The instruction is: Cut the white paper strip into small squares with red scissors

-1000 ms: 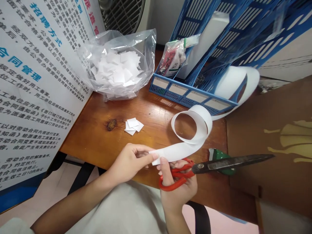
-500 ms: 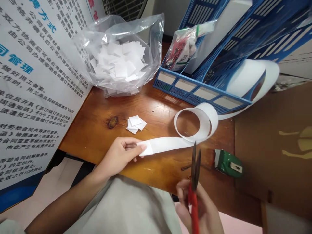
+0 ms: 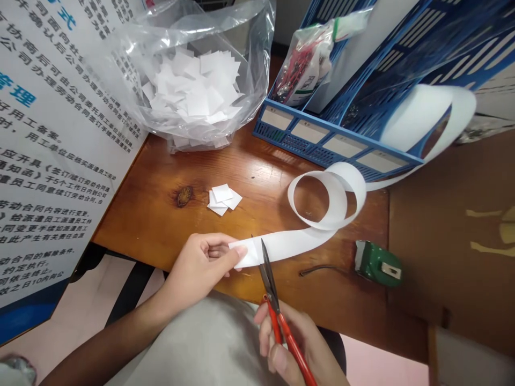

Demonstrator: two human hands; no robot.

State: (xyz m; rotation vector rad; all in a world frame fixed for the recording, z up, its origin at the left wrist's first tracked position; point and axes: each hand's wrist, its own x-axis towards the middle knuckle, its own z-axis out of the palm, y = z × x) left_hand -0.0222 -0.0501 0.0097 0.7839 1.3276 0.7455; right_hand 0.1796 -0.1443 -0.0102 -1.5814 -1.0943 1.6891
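At left hand [image 3: 197,264]: white strip [image 3: 295,244], end pinched | right hand [image 3: 308,333]: gripping scissors [image 3: 274,300], blades astride strip

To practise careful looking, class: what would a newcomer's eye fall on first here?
Probably the red-handled scissors in the right hand, open astride the white strip that the left hand grips. Beyond, at the back left, a clear bag bulges with white pieces; at the back right stands a blue rack.

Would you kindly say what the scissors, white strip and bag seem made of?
Scissors: dark, dull metal blades; glossy red handles, probably plastic. White strip: smooth, matte, perhaps stiff paper or thin plastic, given its springy-looking loops. Bag: clear plastic film, shiny, see-through and creased.
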